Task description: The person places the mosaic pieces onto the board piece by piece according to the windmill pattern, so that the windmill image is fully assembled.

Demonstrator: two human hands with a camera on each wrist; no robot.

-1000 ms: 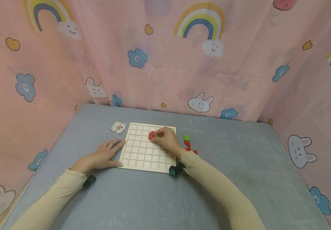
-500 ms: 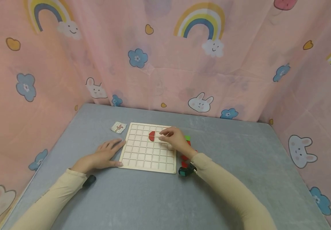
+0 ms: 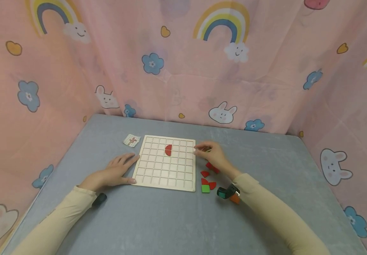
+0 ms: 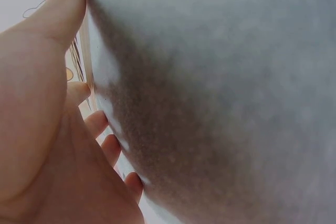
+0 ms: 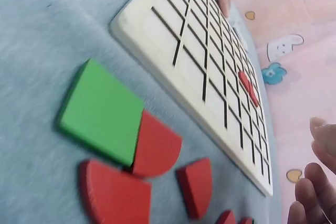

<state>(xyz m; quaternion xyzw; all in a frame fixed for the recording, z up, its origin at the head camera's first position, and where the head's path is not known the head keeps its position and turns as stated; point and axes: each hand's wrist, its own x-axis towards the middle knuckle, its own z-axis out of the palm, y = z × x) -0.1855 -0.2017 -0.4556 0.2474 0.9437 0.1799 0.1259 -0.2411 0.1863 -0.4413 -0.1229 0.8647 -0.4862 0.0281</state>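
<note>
A pale wooden grid board [image 3: 157,175] lies flat on the table. Two red quarter-circle pieces [image 3: 168,150] sit in its upper middle cells, together forming a half disc. My left hand [image 3: 114,173] rests by the board's left side, fingers spread, with index finger and thumb at its edge. Just past the right edge hovers my right hand [image 3: 213,155], its thumb and fingers apart; nothing shows between the fingertips in the right wrist view. A bit of green shows beneath this hand. Nearest to it on the table are red pieces [image 3: 212,167].
Right of the board lie a green square [image 3: 205,188], several red quarter-circle pieces [image 5: 157,145] and an orange piece [image 3: 234,199] partly behind the right wrist. A small pattern card [image 3: 132,140] lies beyond the left hand. A pink printed curtain [image 3: 183,88] encloses the table.
My right hand has moved right, from over the red pieces on the board to beyond its right edge, uncovering them and the loose pieces nearer me. The left hand has stayed put.
</note>
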